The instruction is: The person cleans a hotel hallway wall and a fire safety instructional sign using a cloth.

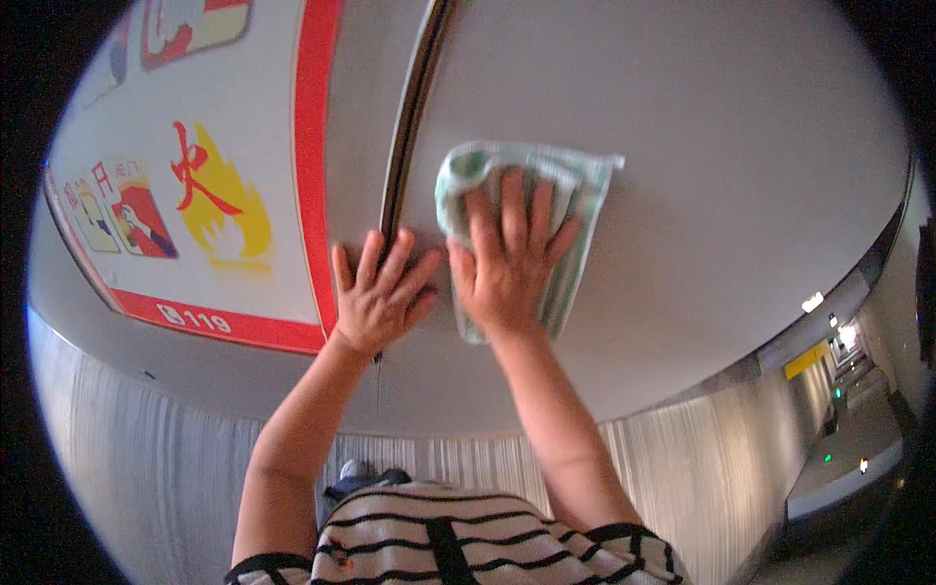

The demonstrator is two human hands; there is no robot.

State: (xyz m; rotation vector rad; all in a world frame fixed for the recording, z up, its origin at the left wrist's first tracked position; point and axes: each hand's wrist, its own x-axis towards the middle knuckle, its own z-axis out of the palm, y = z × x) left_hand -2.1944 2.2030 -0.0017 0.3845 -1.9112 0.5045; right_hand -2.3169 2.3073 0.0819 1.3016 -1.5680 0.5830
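Observation:
My right hand (508,263) presses a pale green and white striped cloth (574,270) against a smooth light-grey wall panel (702,183). Its fingers are spread over the cloth, which is bunched at the upper left and hangs flatter below. To the left, my left hand (384,292) rests with fingers apart over a dark vertical seam (409,124) between panels. Nothing is in that hand. Close beside it runs the red border (313,183) of a fire-safety poster (278,110).
The poster bears a yellow flame drawing (234,212), small pictures and writing. Below the panel lies a streaked grey floor (680,468), with a shoe (355,469) near my body. A long corridor (848,380) with lights and a yellow sign (806,359) stretches off at the right.

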